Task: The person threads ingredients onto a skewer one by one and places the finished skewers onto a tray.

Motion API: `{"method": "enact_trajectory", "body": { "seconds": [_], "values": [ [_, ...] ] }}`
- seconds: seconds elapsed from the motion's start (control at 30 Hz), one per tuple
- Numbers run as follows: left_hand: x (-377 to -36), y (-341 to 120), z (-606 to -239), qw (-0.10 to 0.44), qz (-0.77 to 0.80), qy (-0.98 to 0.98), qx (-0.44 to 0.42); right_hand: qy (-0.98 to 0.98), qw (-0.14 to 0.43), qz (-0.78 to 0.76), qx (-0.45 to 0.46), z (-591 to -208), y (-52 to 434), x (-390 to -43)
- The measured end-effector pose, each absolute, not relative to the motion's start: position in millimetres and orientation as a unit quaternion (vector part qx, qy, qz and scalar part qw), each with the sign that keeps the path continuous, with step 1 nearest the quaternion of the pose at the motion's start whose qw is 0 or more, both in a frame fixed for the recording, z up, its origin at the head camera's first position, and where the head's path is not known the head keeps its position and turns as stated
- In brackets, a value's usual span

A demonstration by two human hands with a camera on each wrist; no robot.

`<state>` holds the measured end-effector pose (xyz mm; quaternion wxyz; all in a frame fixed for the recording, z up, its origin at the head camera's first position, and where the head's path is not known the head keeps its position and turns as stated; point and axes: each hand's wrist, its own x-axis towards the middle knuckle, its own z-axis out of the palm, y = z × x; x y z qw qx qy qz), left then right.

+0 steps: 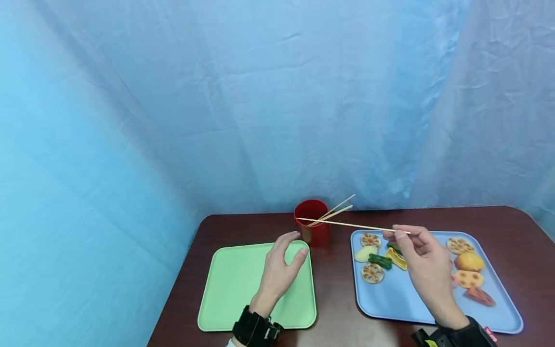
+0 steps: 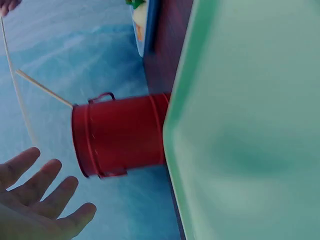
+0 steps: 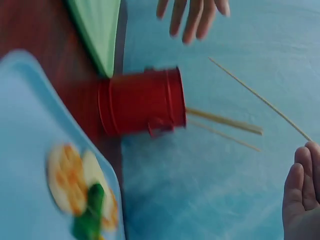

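Note:
My right hand [image 1: 427, 274] pinches a thin wooden skewer [image 1: 368, 227] between thumb and fingertips, above the blue tray. The skewer lies nearly level, its far end pointing left past the red cup [image 1: 318, 236]. My left hand [image 1: 277, 270] hovers over the right part of the green tray [image 1: 234, 284], fingers loosely spread and holding nothing. In the left wrist view the left hand's fingers [image 2: 50, 185] are apart from the cup [image 2: 125, 135]. More skewers [image 3: 225, 120] lean out of the cup in the right wrist view.
The blue tray [image 1: 390, 308] holds food pieces: lotus root slices [image 1: 372, 273], green pieces [image 1: 380, 261], a yellow strip [image 1: 396, 259], a round yellow piece [image 1: 469, 261] and a reddish piece [image 1: 479, 296]. A dark wooden table [image 1: 336, 289] is under everything. Blue cloth [image 1: 277, 106] hangs behind.

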<state>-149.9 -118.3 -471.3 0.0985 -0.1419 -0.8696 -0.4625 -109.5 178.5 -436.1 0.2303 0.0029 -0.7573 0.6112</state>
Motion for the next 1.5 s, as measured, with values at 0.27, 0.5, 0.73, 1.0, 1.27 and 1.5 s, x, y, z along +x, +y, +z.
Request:
{"method": "enact_trajectory", "body": {
  "seconds": [0.27, 0.5, 0.73, 1.0, 1.27, 1.5],
  "values": [
    [-144, -90, -465, 0.016, -0.626, -0.765, -0.152, -0.59, 0.146, 0.793, 0.039, -451, 163, -109],
    [-141, -67, -466, -0.058, -0.776, -0.618, -0.109, -0.539, 0.068, 0.839, 0.028, -465, 150, -107],
    [-140, -57, -469, -0.113, -0.852, -0.506, -0.079, -0.527, 0.044, 0.848, 0.029, -473, 139, -107],
    [-134, -49, -471, -0.114, -0.895, -0.426, -0.065, -0.516, 0.039, 0.855, 0.037, -476, 128, -105],
    [-133, -46, -474, -0.066, -0.891, -0.446, -0.052, -0.542, 0.009, 0.84, 0.031, -477, 126, -103],
    [-135, -63, -481, -0.032, -0.865, -0.496, -0.073, -0.621, -0.001, 0.783, 0.031, -481, 149, -112]
  ]
}}
